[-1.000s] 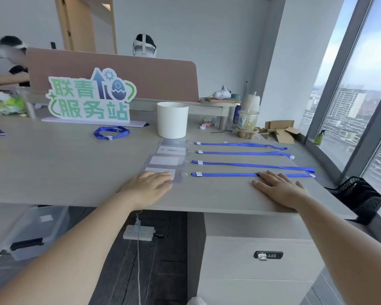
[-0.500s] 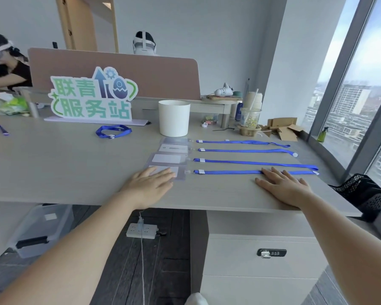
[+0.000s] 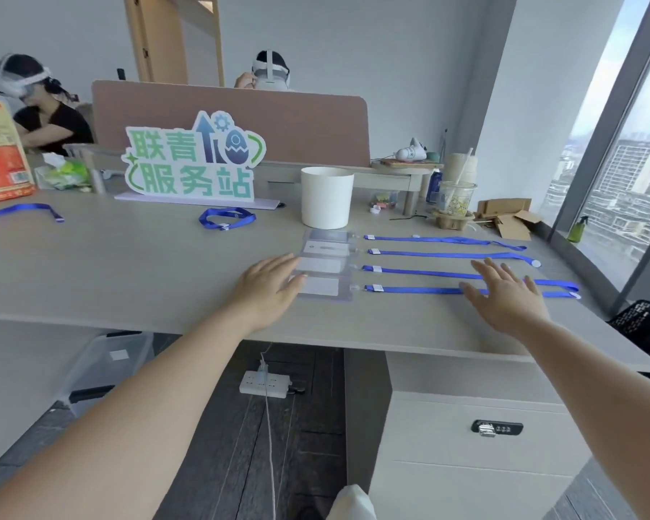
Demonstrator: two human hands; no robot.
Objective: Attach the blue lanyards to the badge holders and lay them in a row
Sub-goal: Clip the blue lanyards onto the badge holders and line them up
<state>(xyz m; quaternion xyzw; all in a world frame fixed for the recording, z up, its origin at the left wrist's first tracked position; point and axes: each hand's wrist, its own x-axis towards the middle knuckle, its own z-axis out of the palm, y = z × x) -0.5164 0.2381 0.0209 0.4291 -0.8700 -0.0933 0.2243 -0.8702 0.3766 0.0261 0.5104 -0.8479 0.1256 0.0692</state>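
Several clear badge holders [image 3: 325, 268] lie stacked in a row on the desk, each joined to a blue lanyard [image 3: 421, 272] stretched out to the right. My left hand [image 3: 269, 285] is flat with straight fingers, its tips on the left edge of the nearest holder [image 3: 323, 287]. My right hand [image 3: 503, 294] is spread flat over the nearest lanyard [image 3: 413, 290], fingertips reaching the one behind it. A coiled spare lanyard [image 3: 226, 218] lies in front of the sign, and another [image 3: 19, 211] lies at the far left.
A white cylindrical tub [image 3: 326, 197] stands just behind the holders. A green and blue sign [image 3: 192, 163] is at the back, a drink cup [image 3: 456, 198] and cardboard scraps [image 3: 509, 219] at the right. Two people with headsets sit beyond. A black mesh bin [image 3: 644, 324] stands by the window.
Both hands have slid forward a little across the desk: the left onto the nearest holder's edge, the right up over the nearest lanyard. The camera has shifted slightly.
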